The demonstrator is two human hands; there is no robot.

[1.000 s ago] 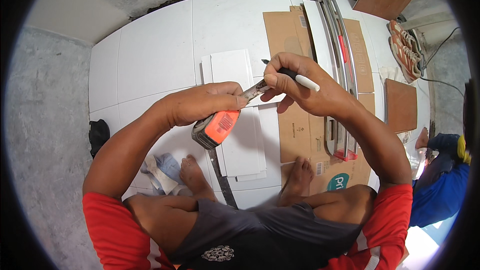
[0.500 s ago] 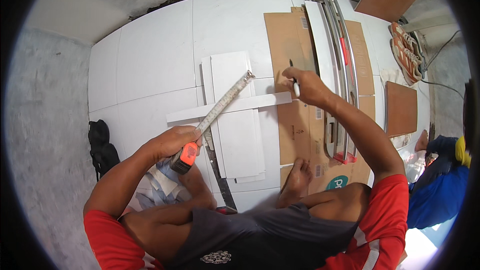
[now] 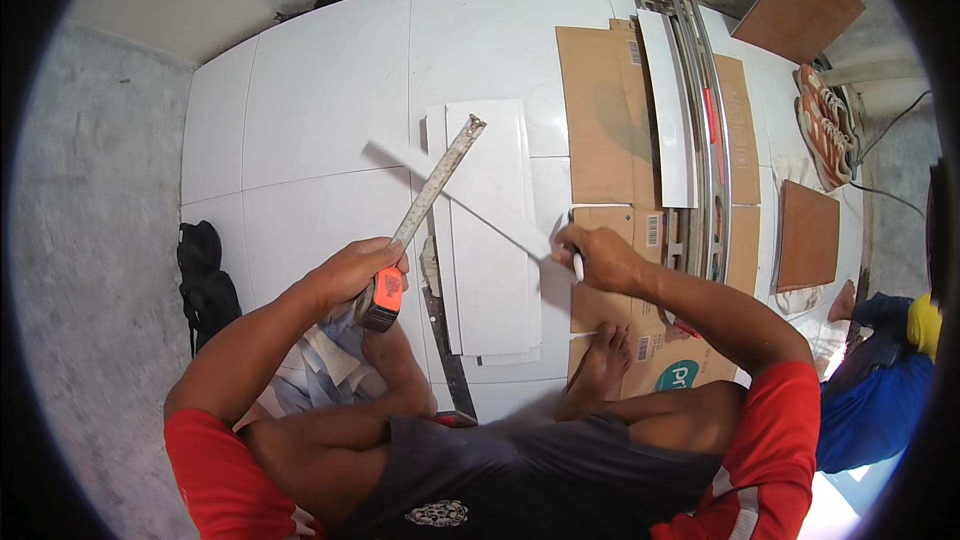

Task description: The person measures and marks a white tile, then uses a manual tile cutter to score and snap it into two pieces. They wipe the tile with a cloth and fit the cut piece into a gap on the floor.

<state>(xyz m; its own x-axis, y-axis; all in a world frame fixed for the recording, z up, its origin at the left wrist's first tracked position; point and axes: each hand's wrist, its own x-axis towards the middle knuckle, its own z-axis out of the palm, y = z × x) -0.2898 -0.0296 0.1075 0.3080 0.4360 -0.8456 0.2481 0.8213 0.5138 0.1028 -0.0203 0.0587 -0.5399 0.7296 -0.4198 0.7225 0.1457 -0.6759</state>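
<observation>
My left hand (image 3: pixel 362 272) is closed round an orange-and-black tape measure (image 3: pixel 380 300), its metal blade (image 3: pixel 436 180) drawn out and slanting up to the right. In my closed right hand (image 3: pixel 600 258) is a white marker (image 3: pixel 577 266). The same hand's fingertips are at the near end of a narrow white tile strip (image 3: pixel 402 157), which is tipped nearly edge-on and runs diagonally behind the blade. Beneath it lies a stack of white tile pieces (image 3: pixel 490 290), between my feet.
Flattened cardboard (image 3: pixel 610 105) lies right of the stack, bearing a manual tile cutter (image 3: pixel 708 130) with a white tile in it. Brown tiles (image 3: pixel 808 237), shoes (image 3: pixel 825 135) and a cable are farther right. A black bag (image 3: pixel 203 275) lies left. Another person's blue clothing (image 3: pixel 875 400) shows at lower right.
The tile strip, flat across the stack before, is now turned edge-on and slants down to the right. My right hand has come down to its end. The tape blade points more steeply upward.
</observation>
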